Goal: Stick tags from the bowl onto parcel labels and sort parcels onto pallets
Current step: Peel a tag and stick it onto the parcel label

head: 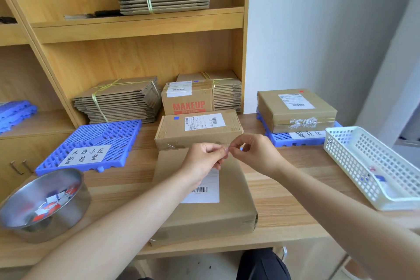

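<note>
— Wooden desk (pixel 284 191), pale grain, pushed against an open wooden shelving unit (pixel 141 27) and a white wall. What's on it?

— Nearest the person, a large brown parcel (pixel 211 216) lying flat, its white shipping label (pixel 204 191) with a barcode facing up. Behind it, touching or almost touching, a second parcel (pixel 197 129) whose label already carries a small blue tag (pixel 176 118) at its left. Further back stands a box printed MAKEUP (pixel 188 100).

— And the hands?

— Both are raised together just above the far end of the near parcel. Left hand (pixel 204 159) and right hand (pixel 254 152) have their fingertips pinched and meeting at 1 point; whatever sits between them is too small to make out, possibly a tag.

— Where are the tags?

— In the steel bowl (pixel 68 216) at the desk's left front corner: a loose heap of red, blue and white slips (pixel 51 204).

— Pallets?

— 2 blue plastic ones. The left pallet (pixel 109 134) bears only a handwritten paper sign. The right pallet (pixel 293 138) holds 1 flat parcel (pixel 295 109) with a red tag (pixel 301 91) by its label.

— Anything else?

— White plastic basket (pixel 372 161) at right with a few scraps inside, and strapped bundles of flattened cartons (pixel 118 100) on the shelves.
</note>
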